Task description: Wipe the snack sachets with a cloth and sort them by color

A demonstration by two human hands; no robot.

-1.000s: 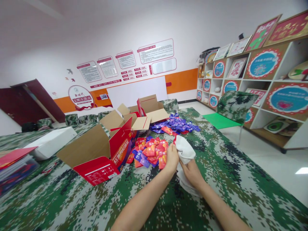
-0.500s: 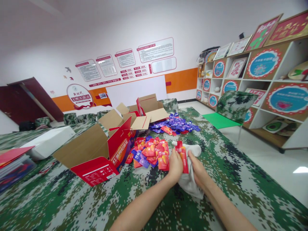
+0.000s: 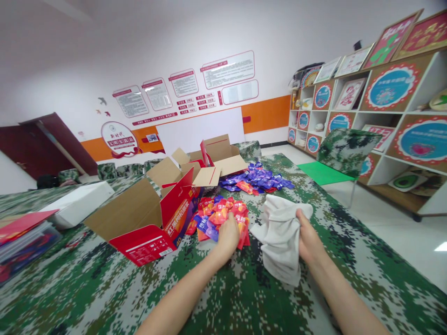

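My right hand (image 3: pixel 309 238) grips the right edge of a light grey cloth (image 3: pixel 281 237), which hangs in folds over the tabletop. Farther left, my left hand (image 3: pixel 228 238) is curled at the front of a pile of red and purple sachets (image 3: pixel 209 218). Its fingers are bent onto a red sachet (image 3: pixel 243 228) at the pile's right side; the fingertips are partly hidden. Behind lies a second heap of mostly purple sachets (image 3: pixel 260 179), with a few red ones among them.
Left of the pile stands an open red carton (image 3: pixel 146 242), with more open cardboard boxes (image 3: pixel 226 165) behind it. A white box (image 3: pixel 78 202) and a clear plastic container (image 3: pixel 30 249) are at far left. A chair (image 3: pixel 344 153) and shelves (image 3: pixel 384 121) stand right of the camouflage-covered table (image 3: pixel 279 304).
My left hand has moved left from the cloth to the sachet pile, with the red sachet it held in front of the cloth. The cloth now hangs spread out from my right hand.
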